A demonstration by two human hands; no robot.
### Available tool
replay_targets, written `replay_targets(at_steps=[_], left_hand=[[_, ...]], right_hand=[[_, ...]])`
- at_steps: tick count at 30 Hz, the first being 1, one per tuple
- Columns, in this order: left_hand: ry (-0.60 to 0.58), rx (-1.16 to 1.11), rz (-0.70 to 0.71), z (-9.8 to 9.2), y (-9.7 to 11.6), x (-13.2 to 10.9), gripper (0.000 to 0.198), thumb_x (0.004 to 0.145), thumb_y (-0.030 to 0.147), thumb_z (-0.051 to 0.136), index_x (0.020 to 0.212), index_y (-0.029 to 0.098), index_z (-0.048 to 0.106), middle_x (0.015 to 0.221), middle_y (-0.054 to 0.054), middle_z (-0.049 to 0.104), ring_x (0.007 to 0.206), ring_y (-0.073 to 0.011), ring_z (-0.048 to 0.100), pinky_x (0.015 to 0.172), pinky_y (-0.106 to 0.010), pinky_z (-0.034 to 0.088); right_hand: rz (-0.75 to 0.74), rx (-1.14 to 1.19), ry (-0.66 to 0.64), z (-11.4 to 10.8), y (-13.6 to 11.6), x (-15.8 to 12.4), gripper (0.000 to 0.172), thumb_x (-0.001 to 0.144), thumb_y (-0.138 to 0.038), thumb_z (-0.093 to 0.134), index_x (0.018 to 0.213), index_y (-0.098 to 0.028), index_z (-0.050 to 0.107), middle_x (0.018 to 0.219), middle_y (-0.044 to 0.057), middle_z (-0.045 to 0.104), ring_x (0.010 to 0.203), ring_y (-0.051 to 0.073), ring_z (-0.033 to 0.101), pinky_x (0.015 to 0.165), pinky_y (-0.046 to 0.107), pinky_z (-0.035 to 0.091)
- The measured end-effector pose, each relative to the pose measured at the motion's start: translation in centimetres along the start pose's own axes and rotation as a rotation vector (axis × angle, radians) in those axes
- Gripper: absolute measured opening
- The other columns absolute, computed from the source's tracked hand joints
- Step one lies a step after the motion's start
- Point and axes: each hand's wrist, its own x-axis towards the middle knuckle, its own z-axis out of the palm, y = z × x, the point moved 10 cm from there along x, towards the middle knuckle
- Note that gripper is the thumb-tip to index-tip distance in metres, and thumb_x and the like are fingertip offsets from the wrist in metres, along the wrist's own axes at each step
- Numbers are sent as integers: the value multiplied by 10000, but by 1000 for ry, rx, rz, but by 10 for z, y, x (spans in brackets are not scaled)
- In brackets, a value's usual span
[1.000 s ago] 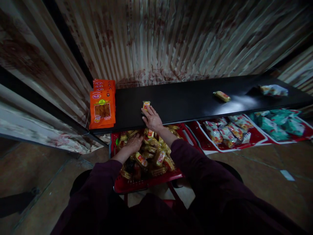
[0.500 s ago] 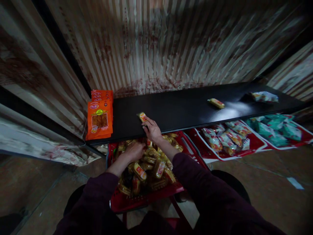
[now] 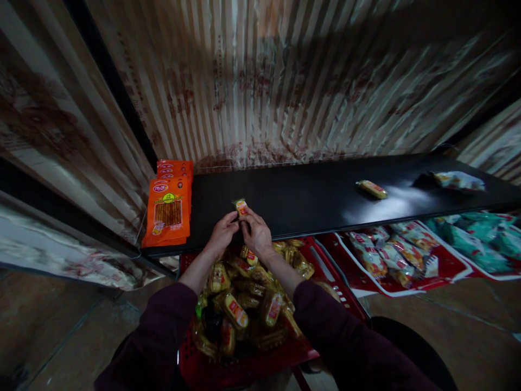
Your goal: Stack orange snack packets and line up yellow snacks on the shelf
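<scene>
Just beyond right hand (image 3: pixel 257 233), touching, wrapped snack (image 3: pixel 241 206)

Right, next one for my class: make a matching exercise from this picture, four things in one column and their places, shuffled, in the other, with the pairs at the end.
1. Orange packets
2. Teal bags
3. Pile of gold-wrapped snacks
4. The person's right hand

A. In the red basket under the forearms
B. At a small packet on the black shelf
C. At the shelf's left end
D. Farthest right, below the shelf

Pairs: 1-C, 2-D, 3-A, 4-B
</scene>
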Motion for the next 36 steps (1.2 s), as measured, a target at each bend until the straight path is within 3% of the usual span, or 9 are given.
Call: replay_targets(at_steps=[7, 11, 14, 18, 24, 36], left_hand=[[34, -76, 0, -4, 4, 0, 421, 720, 66, 544, 1117, 181, 620, 1259, -106, 614, 1167, -225, 571, 987, -425, 476], [64, -16, 74, -3, 11, -1, 380, 739, 78, 539, 1093, 187, 624, 1230, -85, 630, 1192, -204, 548, 1026, -404, 441], [92, 15, 142, -3, 18, -2, 313, 774, 120, 524, 1056, 195, 637, 1286, -77, 583, 1168, -193, 560, 998, -376, 466], [166, 0, 173, -10, 20, 2, 274, 789, 191, 545, 1047, 189, 637, 1223, -70, 609, 1118, -181, 577, 958, -345, 486], [229, -32, 59, -21, 6, 9, 275, 763, 236, 609, 1030, 175, 635, 1019, -55, 680, 925, -153, 635, 919, -350, 493], [216, 3, 89, -18, 9, 9, 260, 762, 146, 586, 1018, 170, 624, 1103, -72, 673, 1062, -169, 616, 1005, -365, 436]], right_hand=[[125, 187, 63, -1, 22, 9, 183, 859, -249, 466, 971, -205, 604, 1213, 121, 602, 1131, 227, 581, 966, 407, 483], [293, 414, 90, 8, 49, 17, 359, 796, -310, 581, 1126, -173, 544, 1192, 151, 592, 959, 225, 664, 827, 382, 557], [357, 624, 71, 19, 60, 25, 402, 739, -332, 650, 1106, -191, 566, 1137, 120, 638, 920, 213, 678, 817, 378, 564], [330, 792, 20, 26, 56, 34, 332, 709, -326, 681, 1011, -207, 609, 993, 67, 704, 940, 213, 676, 867, 390, 546], [296, 793, -76, 35, 47, 37, 346, 743, -364, 644, 1046, -208, 590, 1065, 72, 685, 1000, 202, 654, 917, 375, 523], [311, 911, -69, 38, 44, 35, 340, 718, -319, 647, 1024, -218, 542, 1067, 70, 681, 1006, 219, 652, 930, 393, 511]])
